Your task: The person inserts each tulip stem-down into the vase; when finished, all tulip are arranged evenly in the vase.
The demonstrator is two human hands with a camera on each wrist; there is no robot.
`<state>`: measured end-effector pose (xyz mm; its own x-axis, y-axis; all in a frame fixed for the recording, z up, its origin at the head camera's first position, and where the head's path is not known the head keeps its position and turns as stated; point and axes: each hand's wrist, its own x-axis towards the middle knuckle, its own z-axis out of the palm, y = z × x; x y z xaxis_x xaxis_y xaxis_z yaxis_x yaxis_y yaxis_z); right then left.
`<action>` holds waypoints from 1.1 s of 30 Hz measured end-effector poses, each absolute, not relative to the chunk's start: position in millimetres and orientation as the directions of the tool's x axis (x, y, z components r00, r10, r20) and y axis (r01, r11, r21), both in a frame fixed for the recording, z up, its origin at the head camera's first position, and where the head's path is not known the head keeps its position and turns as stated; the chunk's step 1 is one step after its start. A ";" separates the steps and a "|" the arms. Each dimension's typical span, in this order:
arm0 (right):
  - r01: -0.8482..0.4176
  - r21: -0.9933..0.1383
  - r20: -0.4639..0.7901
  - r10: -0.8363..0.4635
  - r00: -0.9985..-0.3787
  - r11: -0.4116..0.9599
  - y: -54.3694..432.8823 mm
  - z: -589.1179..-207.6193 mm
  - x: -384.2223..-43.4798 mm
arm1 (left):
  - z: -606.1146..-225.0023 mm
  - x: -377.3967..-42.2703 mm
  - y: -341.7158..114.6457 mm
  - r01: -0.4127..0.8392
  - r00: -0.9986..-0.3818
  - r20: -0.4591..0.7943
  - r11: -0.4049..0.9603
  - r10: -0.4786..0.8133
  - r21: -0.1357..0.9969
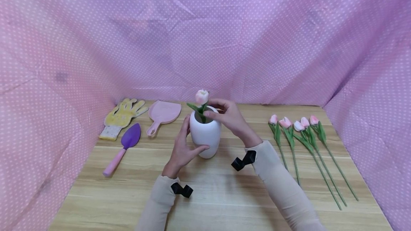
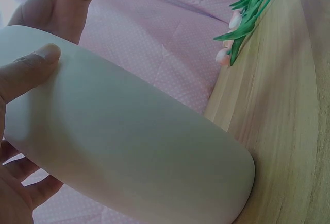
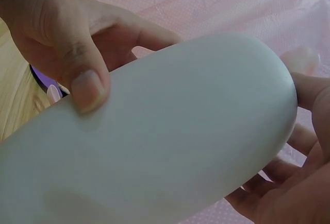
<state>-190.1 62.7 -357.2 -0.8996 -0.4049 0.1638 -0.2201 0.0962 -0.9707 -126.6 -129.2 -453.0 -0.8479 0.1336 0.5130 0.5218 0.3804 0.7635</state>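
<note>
A white vase (image 1: 205,136) stands upright on the wooden table. My left hand (image 1: 185,148) grips its left side, with the thumb across the front and the fingers round the back. One pale pink tulip (image 1: 202,97) rises from the vase's mouth, its green leaves at the rim. At the right of the opening, my right hand (image 1: 229,117) pinches the tulip by its stem and leaves, the thumb reaching over the rim. Its other fingers (image 3: 281,168) curl beside the vase's outer wall in the right wrist view. The lower stem is hidden inside the vase.
Several pink and white tulips (image 1: 302,126) lie in a row at the right. On the left are a yellow gardening glove (image 1: 120,117), a purple trowel (image 1: 130,136) with a pink handle and a pink dustpan (image 1: 164,111). A dotted pink cloth (image 1: 205,45) hangs around the table.
</note>
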 end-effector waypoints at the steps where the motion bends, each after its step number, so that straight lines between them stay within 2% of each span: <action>1: -0.226 -0.970 0.171 -0.408 -0.897 0.091 62.8 -357.5 -189.8 | -453.2 -126.7 -129.3 0.521 -0.848 0.512 0.381 0.134 0.763; 5: -0.264 -0.962 0.209 -0.452 -0.867 0.062 63.1 -358.3 -188.7 | -453.6 -126.9 -129.5 0.523 -0.847 0.513 0.385 0.137 0.761; 13: -0.331 -0.935 0.203 -0.570 -0.796 0.128 64.6 -359.6 -187.8 | -454.0 -127.9 -129.6 0.541 -0.837 0.525 0.368 0.151 0.756; 19: -0.293 -0.953 0.194 -0.583 -0.789 0.080 67.1 -360.6 -186.8 | -453.6 -128.1 -129.6 0.541 -0.838 0.522 0.360 0.157 0.760; 33: -0.280 -0.957 0.189 -0.563 -0.804 0.078 70.4 -361.8 -189.0 | -451.8 -126.6 -129.2 0.514 -0.853 0.503 0.381 0.137 0.768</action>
